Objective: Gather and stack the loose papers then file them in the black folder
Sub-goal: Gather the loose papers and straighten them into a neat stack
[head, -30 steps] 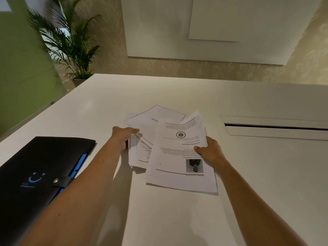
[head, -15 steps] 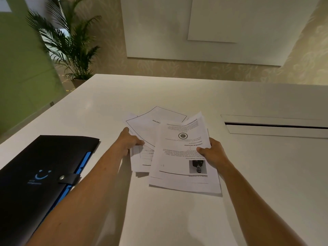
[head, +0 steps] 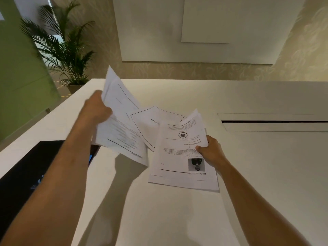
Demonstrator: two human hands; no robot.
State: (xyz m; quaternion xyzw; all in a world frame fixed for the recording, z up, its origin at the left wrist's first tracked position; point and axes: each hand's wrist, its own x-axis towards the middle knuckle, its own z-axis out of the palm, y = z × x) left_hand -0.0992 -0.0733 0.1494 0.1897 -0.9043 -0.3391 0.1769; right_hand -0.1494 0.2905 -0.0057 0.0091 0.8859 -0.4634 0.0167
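We are seeing soft, dim indoor light casting arm shadows on the table (head: 177, 219); wide-angle edges are bending, raised papers (head: 120, 125) blurring.

middle sheet (head: 156, 128) headed "BIBLIOGRA", other print illegible

The black folder (head: 26, 171) runs off the picture's left edge at the desk's near left side, and the left forearm (head: 58, 176) covers its right edge, leaving only a sliver of blue. The raised sheets (head: 120, 125) in the left hand (head: 96, 109) are motion-blurred, their print unreadable. Print on the sheet (head: 179, 157) under the right hand (head: 211, 150) is too small to read.
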